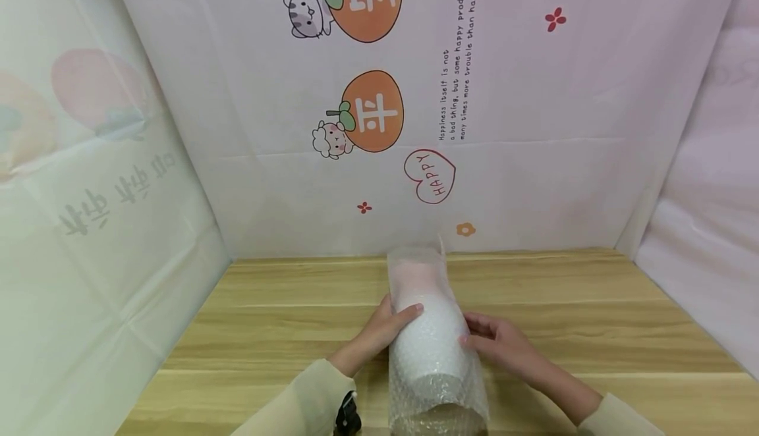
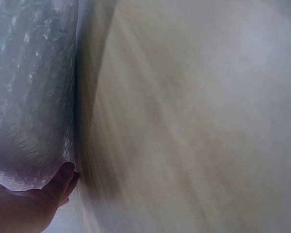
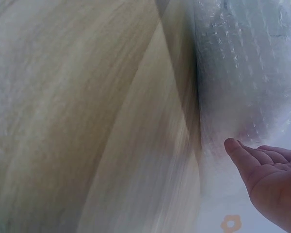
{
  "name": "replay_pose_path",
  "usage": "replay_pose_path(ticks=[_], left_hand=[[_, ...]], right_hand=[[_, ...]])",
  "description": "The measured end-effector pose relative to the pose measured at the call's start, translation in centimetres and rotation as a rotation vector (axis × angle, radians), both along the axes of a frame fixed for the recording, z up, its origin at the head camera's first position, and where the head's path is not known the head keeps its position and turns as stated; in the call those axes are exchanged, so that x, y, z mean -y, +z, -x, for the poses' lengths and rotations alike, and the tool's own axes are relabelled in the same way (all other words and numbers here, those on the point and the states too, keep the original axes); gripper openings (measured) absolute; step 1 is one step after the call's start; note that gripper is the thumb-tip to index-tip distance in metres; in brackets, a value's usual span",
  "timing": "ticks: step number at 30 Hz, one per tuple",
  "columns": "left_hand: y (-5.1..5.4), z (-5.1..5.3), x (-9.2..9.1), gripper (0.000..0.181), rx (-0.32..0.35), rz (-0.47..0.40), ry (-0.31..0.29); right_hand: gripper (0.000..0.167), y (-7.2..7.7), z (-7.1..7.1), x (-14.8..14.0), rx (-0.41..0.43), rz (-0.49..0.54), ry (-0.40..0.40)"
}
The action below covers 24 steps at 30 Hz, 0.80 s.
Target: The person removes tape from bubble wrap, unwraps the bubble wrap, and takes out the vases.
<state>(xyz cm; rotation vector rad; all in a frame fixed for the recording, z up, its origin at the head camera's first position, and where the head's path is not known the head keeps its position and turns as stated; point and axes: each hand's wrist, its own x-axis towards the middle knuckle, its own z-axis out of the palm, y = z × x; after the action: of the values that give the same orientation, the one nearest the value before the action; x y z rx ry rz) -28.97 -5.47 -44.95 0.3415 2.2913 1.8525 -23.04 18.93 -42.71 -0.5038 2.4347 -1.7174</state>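
Bubble-wrap bundle (image 1: 435, 363) lies on the bench (image 1: 296, 304). The left hand (image 1: 381, 329) grips one side; the right hand (image 1: 503, 342) touches the other, but whether it pinches, I cannot tell. The near end gapes loosely, so tilting may let the white contents (image 1: 433, 330) slip out.

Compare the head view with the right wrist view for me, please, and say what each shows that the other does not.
Only the head view: the left hand, both pale sleeves and the red "HAPPY" heart.

Only the right wrist view: no extra object, just a close look along the side of the bubble-wrapped bundle, its texture large in frame.

Both: that bundle, the right hand, the wooden table and the orange flower print.
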Motion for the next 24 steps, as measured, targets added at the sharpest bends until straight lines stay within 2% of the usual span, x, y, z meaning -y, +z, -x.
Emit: replay_pose_path(ticks=[12, 24], left_hand=[[-0.37, 0.38, 0.19, 0.090, 0.005, 0.007, -0.017], [-0.17, 0.30, 0.18, 0.092, 0.003, 0.040, -0.010]], right_hand=[[0.056, 0.17, 0.08, -0.10, 0.011, 0.008, -0.040], [0.048, 0.64, 0.91, -0.70, -0.037, -0.091, -0.057]])
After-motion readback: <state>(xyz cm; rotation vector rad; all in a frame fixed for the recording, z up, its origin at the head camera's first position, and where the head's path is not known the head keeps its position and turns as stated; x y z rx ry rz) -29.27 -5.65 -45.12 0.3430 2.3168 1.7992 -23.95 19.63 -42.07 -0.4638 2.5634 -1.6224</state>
